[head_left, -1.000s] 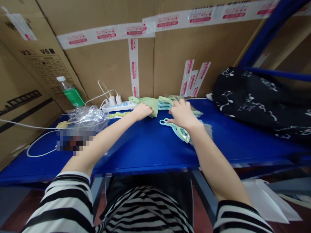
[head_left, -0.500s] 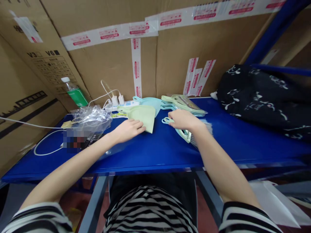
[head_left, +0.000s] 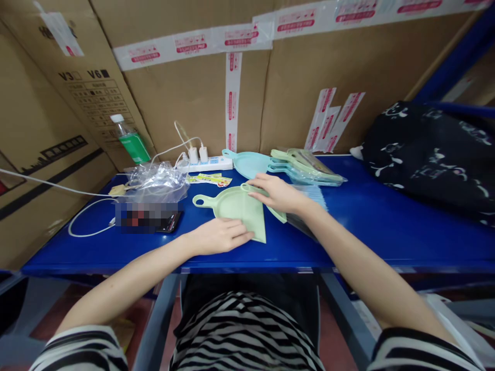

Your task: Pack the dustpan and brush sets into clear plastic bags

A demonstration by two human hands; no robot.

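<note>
A light green dustpan (head_left: 235, 206) lies on the blue table, its looped handle pointing left. My left hand (head_left: 224, 237) grips its near side, fingers bent over the edge. Just right of it, my right hand (head_left: 276, 193) holds a light green hand brush (head_left: 277, 214) by the handle, whose looped end overlaps the pan's far edge. Its bristles are partly hidden by my forearm. Blue bristles of another brush (head_left: 316, 196) show behind my right wrist. Farther back lies a light blue dustpan (head_left: 251, 164).
Bagged green and blue dustpan sets (head_left: 309, 167) lie at the back. To the left are a power strip (head_left: 212, 164) with chargers, crumpled clear plastic (head_left: 158, 180), a phone (head_left: 170, 221) and a green-labelled bottle (head_left: 133, 147). A black patterned cloth bag (head_left: 429, 159) sits right. Cardboard walls the table.
My left hand has drawn the green dustpan nearer the table's front edge. The green brush in my right hand has come left to the pan, apart from the blue one. The view has shifted slightly.
</note>
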